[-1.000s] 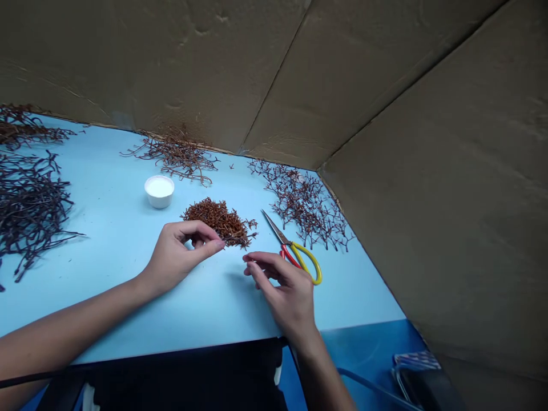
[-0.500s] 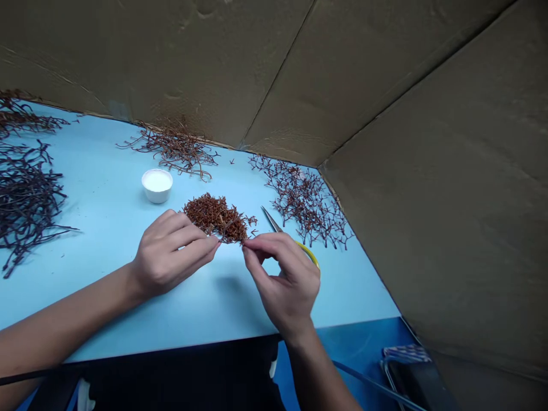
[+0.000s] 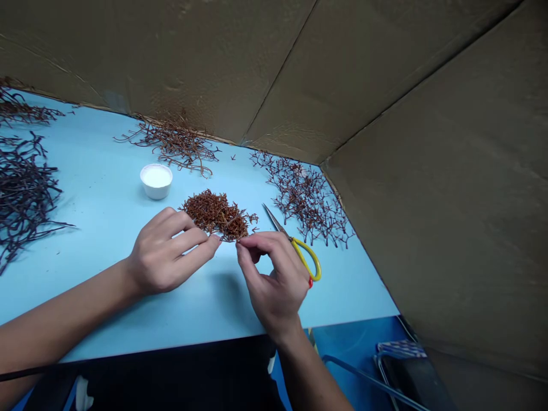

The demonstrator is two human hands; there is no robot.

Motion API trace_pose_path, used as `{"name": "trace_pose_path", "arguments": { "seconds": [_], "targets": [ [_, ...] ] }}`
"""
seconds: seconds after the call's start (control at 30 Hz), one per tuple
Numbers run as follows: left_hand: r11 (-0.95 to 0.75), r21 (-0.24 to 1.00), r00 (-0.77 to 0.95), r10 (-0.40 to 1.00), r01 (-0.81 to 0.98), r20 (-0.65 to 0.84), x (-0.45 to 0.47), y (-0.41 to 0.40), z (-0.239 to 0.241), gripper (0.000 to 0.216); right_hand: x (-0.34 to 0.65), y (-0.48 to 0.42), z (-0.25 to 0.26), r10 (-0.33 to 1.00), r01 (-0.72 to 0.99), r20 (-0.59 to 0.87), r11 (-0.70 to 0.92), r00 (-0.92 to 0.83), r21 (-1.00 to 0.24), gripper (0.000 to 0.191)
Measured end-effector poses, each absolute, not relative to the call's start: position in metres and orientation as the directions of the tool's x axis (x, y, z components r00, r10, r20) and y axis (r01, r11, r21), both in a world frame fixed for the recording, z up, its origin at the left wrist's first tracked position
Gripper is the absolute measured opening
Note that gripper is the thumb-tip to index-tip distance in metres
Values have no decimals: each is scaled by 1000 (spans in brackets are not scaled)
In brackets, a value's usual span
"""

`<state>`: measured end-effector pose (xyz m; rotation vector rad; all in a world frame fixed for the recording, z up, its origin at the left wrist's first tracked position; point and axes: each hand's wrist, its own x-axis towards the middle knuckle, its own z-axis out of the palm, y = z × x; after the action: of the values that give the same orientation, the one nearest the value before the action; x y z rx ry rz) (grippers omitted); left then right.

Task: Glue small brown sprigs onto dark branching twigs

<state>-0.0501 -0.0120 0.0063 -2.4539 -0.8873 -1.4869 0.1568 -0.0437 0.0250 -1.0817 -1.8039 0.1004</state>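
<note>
My left hand [image 3: 169, 254] and my right hand [image 3: 272, 271] meet fingertip to fingertip over the blue table [image 3: 107, 205], just in front of a small heap of short brown twig pieces [image 3: 216, 214]. Both pinch a thin brown twig between them; the piece is mostly hidden by the fingers. Scissors with yellow and red handles [image 3: 299, 251] lie right behind my right hand, blades pointing to the far left.
A small white cup [image 3: 156, 181] stands behind the heap. Branched twig piles lie at the far centre [image 3: 173, 145], at the right [image 3: 308, 197] and at the left edge [image 3: 23, 194]. Brown cardboard walls [image 3: 385, 114] enclose the table at the back and right.
My right hand has risen from the table beside the scissors and come to my left hand's fingertips at the heap's edge. The left hand's fingers have closed flatter.
</note>
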Motion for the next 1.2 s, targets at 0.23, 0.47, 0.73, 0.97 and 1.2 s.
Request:
{"name": "trace_pose_path", "arguments": {
  "seconds": [0.23,0.47,0.73,0.97,1.2],
  "targets": [
    [-815,-65,424,230,575,876,-50,-9,10,13,156,-44,23,672,653,728,615,-138,-443,23],
    [-831,-39,387,217,555,896,-48,-8,5,16,157,-43,22,654,655,740,630,-158,-417,24],
    [-834,-36,387,217,551,896,-47,-8,6,15,157,-44,18,638,662,749,641,-179,-388,25],
    [-834,-37,392,219,550,893,-46,-9,7,12,159,-43,20,652,674,729,637,-211,-374,23],
    [-837,-39,395,216,546,893,-46,-9,8,11,158,-44,19,644,692,731,635,-228,-343,22]
  ]
}}
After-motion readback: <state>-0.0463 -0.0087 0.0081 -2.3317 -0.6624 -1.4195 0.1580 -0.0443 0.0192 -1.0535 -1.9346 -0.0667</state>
